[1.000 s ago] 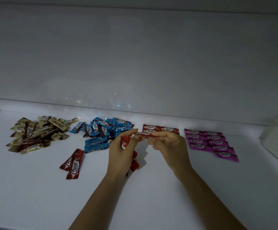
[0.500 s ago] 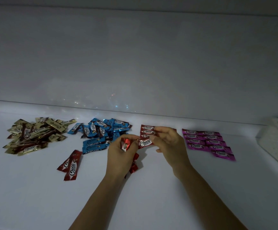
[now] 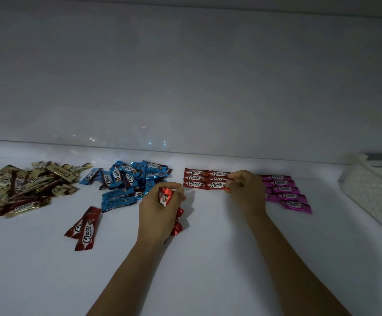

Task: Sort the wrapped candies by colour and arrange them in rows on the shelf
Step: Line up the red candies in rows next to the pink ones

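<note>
The left hand clamps its fingers on red candies; the right hand pinches a red row candy between fingers.

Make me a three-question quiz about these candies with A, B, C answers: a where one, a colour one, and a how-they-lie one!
1. Where is the white perforated plastic basket? A far right B far left C between the hands
2. What colour are the foil-wrapped candies gripped in the left hand? A blue B red C gold
3. How do the blue foil-wrapped candies lie? A neat rows B loose heap C in the basket
Answers: A, at the right edge; B, red foil sticks out of its grip; B, they overlap at mixed angles.
</note>
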### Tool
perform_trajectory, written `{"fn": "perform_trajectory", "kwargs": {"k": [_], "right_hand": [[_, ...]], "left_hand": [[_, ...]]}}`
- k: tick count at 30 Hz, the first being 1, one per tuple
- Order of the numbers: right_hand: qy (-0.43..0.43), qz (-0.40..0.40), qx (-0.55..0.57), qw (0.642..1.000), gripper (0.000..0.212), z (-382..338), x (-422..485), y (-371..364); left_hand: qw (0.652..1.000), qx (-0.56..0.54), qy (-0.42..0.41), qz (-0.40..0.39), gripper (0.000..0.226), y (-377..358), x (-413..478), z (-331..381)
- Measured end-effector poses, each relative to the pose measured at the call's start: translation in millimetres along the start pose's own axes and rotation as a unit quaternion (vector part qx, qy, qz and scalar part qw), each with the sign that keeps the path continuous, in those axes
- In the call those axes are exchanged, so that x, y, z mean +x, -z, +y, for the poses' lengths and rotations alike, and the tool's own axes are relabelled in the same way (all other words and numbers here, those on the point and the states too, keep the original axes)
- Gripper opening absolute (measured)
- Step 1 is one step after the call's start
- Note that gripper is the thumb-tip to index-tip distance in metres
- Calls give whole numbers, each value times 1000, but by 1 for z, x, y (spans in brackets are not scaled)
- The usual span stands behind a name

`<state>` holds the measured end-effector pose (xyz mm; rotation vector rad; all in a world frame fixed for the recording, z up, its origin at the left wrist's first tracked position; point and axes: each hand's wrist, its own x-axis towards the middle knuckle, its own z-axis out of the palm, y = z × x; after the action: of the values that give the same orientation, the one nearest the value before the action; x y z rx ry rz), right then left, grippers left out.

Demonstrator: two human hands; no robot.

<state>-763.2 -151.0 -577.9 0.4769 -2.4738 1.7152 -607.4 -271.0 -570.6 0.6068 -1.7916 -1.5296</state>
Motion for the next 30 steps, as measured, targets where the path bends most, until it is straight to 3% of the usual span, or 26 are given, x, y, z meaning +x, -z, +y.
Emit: {"fn": "perform_trajectory", "kwargs": {"k": [4, 8, 14, 22, 30], "right_hand": [[40, 16, -85, 995, 14, 1, -2, -3], [99, 21, -227, 969, 16, -7, -7, 0], [117, 17, -317, 941, 18, -15, -11, 1], [185, -99, -345, 915, 26, -18, -40, 3], [173, -85, -328, 925, 32, -15, -40, 3]], "left_hand": [[1000, -9, 1, 2, 8, -1, 0, 1], [1000, -4, 2, 2, 8, -1, 2, -1], [1000, 2, -7, 5, 9, -2, 2, 1], [1000, 9, -6, 12, 8, -1, 1, 1], [1000, -4, -3, 16, 8, -1, 0, 1]]}}
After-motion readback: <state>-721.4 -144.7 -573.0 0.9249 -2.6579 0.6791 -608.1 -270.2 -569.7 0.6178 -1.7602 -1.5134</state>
